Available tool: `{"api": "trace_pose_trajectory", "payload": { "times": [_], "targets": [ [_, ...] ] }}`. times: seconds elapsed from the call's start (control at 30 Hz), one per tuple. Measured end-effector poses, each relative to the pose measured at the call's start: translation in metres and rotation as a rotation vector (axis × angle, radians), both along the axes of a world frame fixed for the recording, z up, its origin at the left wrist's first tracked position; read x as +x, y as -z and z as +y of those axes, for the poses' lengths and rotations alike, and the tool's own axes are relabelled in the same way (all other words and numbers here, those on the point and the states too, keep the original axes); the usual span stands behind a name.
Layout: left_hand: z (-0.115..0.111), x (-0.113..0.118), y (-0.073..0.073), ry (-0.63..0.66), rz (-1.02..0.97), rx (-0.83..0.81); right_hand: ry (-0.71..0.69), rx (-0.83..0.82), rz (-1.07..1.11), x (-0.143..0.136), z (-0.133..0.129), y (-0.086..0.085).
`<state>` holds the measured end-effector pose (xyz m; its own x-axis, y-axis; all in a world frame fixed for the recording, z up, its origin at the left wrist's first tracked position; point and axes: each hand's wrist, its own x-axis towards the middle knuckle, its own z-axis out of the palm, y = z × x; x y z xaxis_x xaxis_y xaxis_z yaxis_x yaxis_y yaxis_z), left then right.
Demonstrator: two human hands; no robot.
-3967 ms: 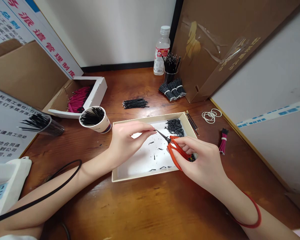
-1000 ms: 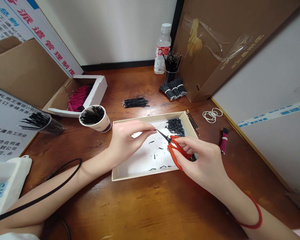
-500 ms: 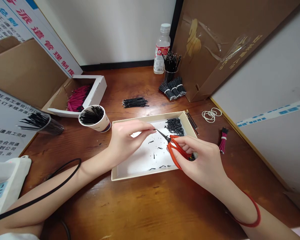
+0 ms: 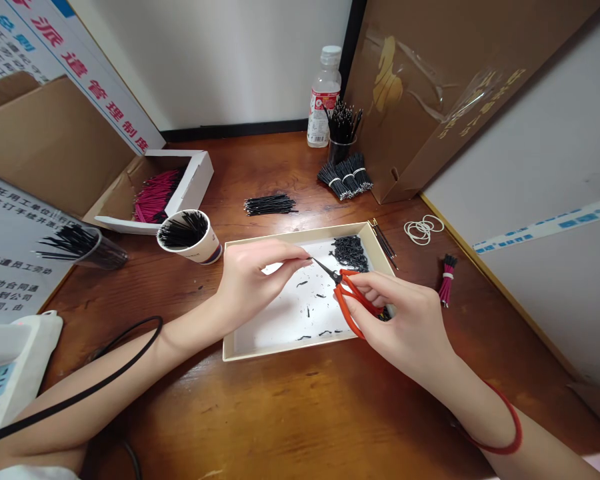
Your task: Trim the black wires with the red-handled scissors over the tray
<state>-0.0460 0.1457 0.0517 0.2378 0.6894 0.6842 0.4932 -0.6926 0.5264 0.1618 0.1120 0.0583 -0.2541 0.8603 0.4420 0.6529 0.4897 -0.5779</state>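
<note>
My right hand [image 4: 405, 313] is closed round red-handled scissors [image 4: 353, 297], their narrow dark blades pointing up and left. The blade tips reach the fingertips of my left hand [image 4: 265, 273], which is pinched shut. A tiny dark bit shows at that pinch; the rest of what it holds is hidden. Both hands are over a shallow cream box [image 4: 280, 355] with a white bottom. A heap of short black pieces [image 4: 350, 254] lies in its back right corner, and several loose black scraps [image 4: 309, 311] are scattered across the bottom.
A paper cup [image 4: 207, 248] of black wires stands left of the box. Behind lie a loose black wire pile [image 4: 270, 205] and banded black bundles [image 4: 347, 179], near a bottle [image 4: 324, 100]. Rubber bands [image 4: 423, 230] and a red-black bundle [image 4: 447, 280] lie right. A cable [image 4: 80, 393] crosses my left forearm.
</note>
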Motion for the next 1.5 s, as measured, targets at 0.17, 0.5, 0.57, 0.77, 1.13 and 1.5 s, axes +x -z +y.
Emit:
{"api": "trace_pose_trajectory", "payload": {
  "times": [0.17, 0.5, 0.57, 0.77, 1.13, 1.5],
  "targets": [
    [-0.0001, 0.0001, -0.001, 0.001, 0.002, -0.006, -0.001, -0.001, 0.006, -0.0002, -0.0001, -0.0001],
    [0.0, 0.0007, -0.0004, 0.002, -0.001, 0.005, 0.009, -0.008, 0.0, -0.0003, 0.0001, 0.0007],
    [0.0, 0.0007, -0.0004, 0.003, -0.002, 0.001, 0.005, -0.002, 0.002, -0.0003, 0.0003, 0.0005],
    [-0.0001, -0.0004, -0.0001, 0.004, 0.008, -0.014, 0.006, -0.002, -0.007, -0.0005, 0.0002, 0.0003],
    [0.0004, 0.0008, 0.0, 0.006, -0.004, -0.005, 0.015, -0.001, -0.006, -0.0005, 0.0005, 0.0],
    [0.0001, 0.0005, -0.0001, 0.001, -0.004, -0.006, 0.024, -0.011, 0.007, -0.0016, -0.0005, -0.001]
  ]
}}
